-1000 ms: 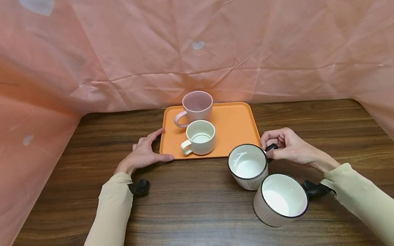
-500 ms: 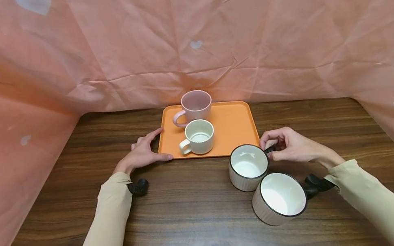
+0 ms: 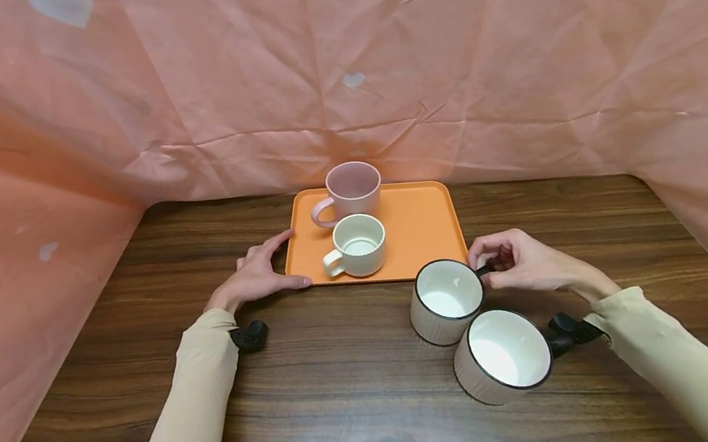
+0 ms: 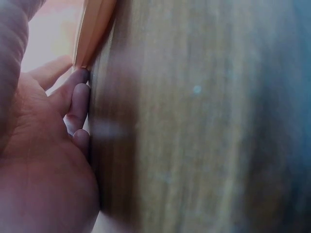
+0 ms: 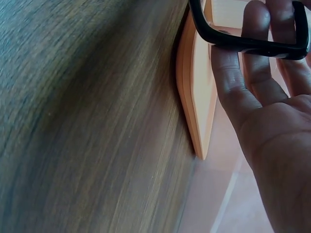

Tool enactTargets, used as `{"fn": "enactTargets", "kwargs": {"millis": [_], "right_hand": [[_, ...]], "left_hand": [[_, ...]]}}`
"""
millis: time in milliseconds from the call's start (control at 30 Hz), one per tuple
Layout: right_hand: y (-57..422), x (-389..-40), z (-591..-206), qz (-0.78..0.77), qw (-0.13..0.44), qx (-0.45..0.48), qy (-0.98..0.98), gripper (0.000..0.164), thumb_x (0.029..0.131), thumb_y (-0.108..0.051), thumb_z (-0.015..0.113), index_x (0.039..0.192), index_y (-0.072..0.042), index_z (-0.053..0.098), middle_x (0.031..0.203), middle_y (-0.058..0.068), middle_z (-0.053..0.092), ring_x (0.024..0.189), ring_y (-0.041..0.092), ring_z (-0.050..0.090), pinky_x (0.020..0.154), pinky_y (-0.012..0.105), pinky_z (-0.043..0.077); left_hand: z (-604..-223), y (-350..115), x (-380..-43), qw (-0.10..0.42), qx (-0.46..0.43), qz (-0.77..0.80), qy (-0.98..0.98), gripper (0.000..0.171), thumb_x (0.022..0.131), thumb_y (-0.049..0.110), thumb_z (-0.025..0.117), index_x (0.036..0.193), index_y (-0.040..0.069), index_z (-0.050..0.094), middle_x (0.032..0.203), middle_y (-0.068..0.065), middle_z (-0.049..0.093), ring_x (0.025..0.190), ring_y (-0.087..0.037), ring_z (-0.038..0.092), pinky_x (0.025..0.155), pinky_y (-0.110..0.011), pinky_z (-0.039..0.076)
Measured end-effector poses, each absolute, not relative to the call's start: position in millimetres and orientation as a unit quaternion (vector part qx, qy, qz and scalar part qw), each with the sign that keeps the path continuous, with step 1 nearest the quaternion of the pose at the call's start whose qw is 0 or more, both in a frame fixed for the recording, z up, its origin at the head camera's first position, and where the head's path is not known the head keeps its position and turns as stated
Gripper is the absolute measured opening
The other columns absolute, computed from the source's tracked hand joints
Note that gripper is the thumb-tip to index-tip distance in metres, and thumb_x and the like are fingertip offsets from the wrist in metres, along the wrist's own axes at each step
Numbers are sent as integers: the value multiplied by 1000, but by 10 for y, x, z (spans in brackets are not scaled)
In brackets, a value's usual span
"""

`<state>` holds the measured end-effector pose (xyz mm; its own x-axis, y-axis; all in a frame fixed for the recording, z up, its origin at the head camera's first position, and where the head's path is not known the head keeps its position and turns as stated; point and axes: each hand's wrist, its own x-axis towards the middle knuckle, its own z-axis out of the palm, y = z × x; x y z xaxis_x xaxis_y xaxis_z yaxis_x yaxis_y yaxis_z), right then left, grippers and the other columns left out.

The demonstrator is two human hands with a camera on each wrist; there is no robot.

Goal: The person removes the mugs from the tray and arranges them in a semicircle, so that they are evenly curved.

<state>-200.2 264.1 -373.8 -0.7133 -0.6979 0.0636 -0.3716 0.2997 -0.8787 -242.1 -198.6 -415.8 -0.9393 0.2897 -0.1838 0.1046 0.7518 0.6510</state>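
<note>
Head view | Right of centre, my right hand (image 3: 532, 267) grips the smaller black-rimmed mug (image 3: 438, 323) by its handle (image 3: 485, 269) | centre-left, my left hand (image 3: 256, 273), fingers apart, touches the tray (image 3: 420, 231) | probable step: pick-up; next calls for level lifting.

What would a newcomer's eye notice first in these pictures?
Probably the orange tray, bright against the dark table, bearing a pink mug and a cream cup. Nearer the person are a large dark-rimmed white mug and a smaller mug, whose black handle the right hand holds. The left hand touches the tray's left side.
</note>
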Motion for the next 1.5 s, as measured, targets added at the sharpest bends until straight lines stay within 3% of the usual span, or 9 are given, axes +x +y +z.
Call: {"fn": "enactTargets", "kwargs": {"millis": [367,833,1100,1300,1367,1500], "right_hand": [[2690,-2017,-3733,-503,181,-350,769,28,84,17,62,106,1,63,105,-9,68,98,3,64,77,21,55],[2727,-1996,-3729,-520,170,-372,750,26,88,18,60,109,4,63,110,-7,70,105,4,66,85,19,55],[2775,-2045,-3712,-530,123,-314,778,16,96,7,62,112,9,65,106,10,76,100,13,74,83,23,59],[2800,-2097,-3730,-519,98,-250,811,22,100,-2,63,117,11,63,109,16,75,99,13,75,80,29,62],[2792,-2126,-3743,-514,90,-234,821,24,100,-5,64,118,10,64,111,18,73,99,14,74,80,30,62],[2771,-2201,-3780,-496,79,-198,842,27,101,-13,65,121,5,65,117,23,70,100,14,73,81,31,62]], "left_hand": [[-4147,-1970,-2431,139,106,339,925,107,77,52,85,163,31,25,166,-9,34,149,-38,26,113,-60,21],[-4159,-1944,-2428,143,105,340,924,106,77,54,84,163,32,25,166,-10,32,148,-38,26,111,-59,24],[-4141,-1953,-2416,146,107,342,922,106,77,54,84,163,31,25,168,-10,30,149,-40,25,113,-63,22],[-4097,-1949,-2364,141,103,333,927,104,80,54,82,163,26,27,167,-12,30,150,-43,27,117,-73,12],[-4068,-1936,-2335,133,102,335,927,100,82,52,81,162,22,29,165,-16,33,150,-42,30,119,-72,14],[-4001,-1890,-2272,103,89,368,920,85,88,43,78,158,16,39,157,-19,44,144,-39,42,119,-61,31]]}}
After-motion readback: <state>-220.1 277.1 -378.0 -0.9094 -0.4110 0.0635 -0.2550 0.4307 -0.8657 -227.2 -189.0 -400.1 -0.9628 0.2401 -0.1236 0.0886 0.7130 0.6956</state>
